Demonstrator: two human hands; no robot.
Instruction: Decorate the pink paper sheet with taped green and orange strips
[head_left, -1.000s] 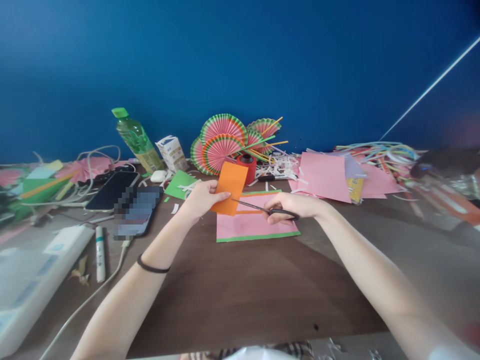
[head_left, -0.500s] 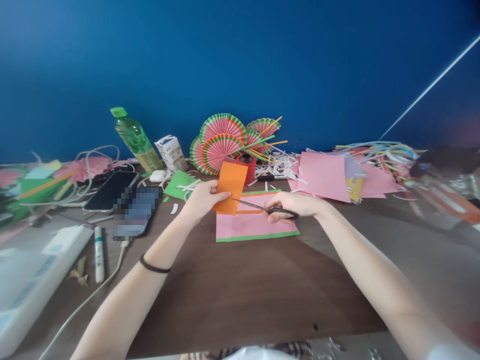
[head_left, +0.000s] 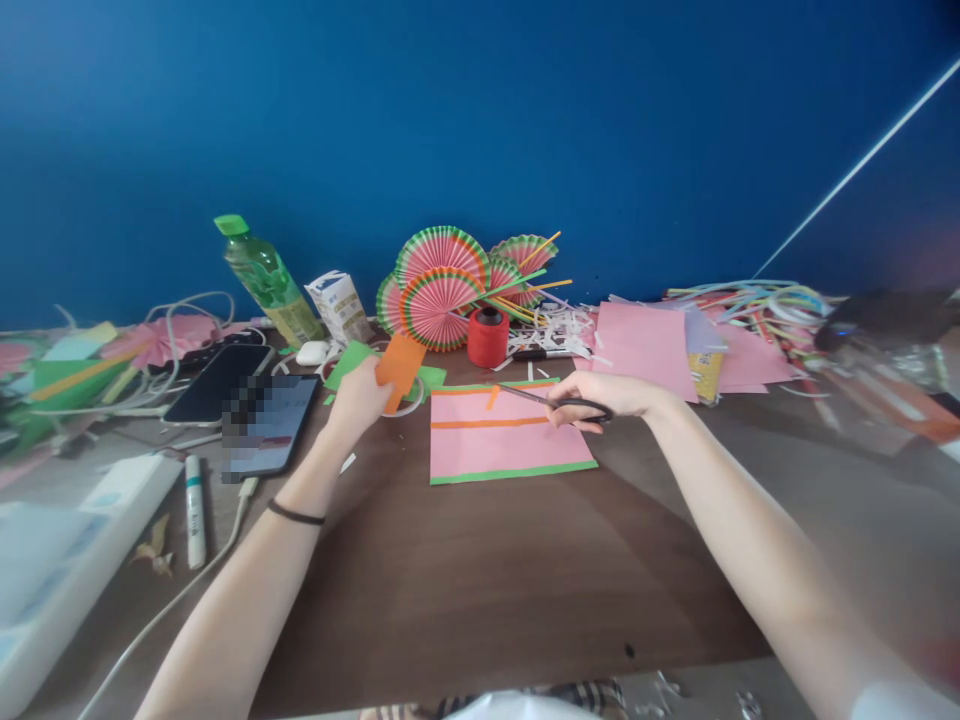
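Pinched in my left hand (head_left: 360,400) is an orange piece of paper (head_left: 402,368), over a green sheet (head_left: 430,380) and a white ring that looks like a tape roll (head_left: 412,403). My right hand (head_left: 581,398) grips black-handled scissors (head_left: 517,394), blades pointing left. Below the blades lies a pink sheet (head_left: 510,450) with orange strips across it and green along its edges. A short orange strip (head_left: 493,398) rests at the blade tips, over the sheet's upper part; whether it touches the blades I cannot tell.
Behind stand pink-and-green paper fans (head_left: 442,300), a red round holder (head_left: 488,340), a green-capped bottle (head_left: 270,285) and a small carton (head_left: 339,308). Pink sheets (head_left: 645,345) lie at right. Phones (head_left: 277,430), a marker (head_left: 195,512) and a white power strip (head_left: 97,540) are at left.
My left hand has moved left with the orange paper, away from the scissors. A short orange strip is now apart from it by the blades. My right hand has shifted slightly right and up.
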